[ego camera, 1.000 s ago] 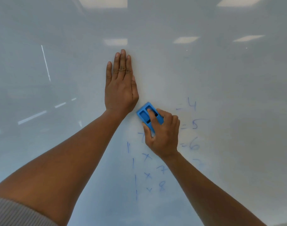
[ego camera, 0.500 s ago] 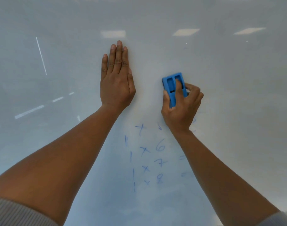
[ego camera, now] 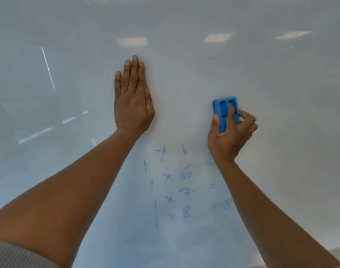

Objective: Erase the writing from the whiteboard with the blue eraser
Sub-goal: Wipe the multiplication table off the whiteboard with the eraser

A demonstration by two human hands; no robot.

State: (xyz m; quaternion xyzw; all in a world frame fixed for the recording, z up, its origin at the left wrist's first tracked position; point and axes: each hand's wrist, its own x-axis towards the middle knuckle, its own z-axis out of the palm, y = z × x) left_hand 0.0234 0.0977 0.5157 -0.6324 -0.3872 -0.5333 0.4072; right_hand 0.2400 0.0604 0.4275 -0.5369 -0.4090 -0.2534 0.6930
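Right hand [ego camera: 230, 136]: grip closed on blue eraser [ego camera: 226, 113], now right of the remaining writing [ego camera: 184, 182].
Left hand [ego camera: 133, 99]: flat, open on whiteboard [ego camera: 281, 151], unmoved.

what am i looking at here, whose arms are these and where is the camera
There is no machine here: these are a person's two bare arms, filmed by a wide-angle camera worn on their head, looking forward and down. The pale surface is a whiteboard; the bright patches are reflected ceiling lights. The left hand lies flat on the board, open. The right hand grips a blue eraser. Below it, blue writing remains: rows of sums with 6, 7 and 8, partly faded.
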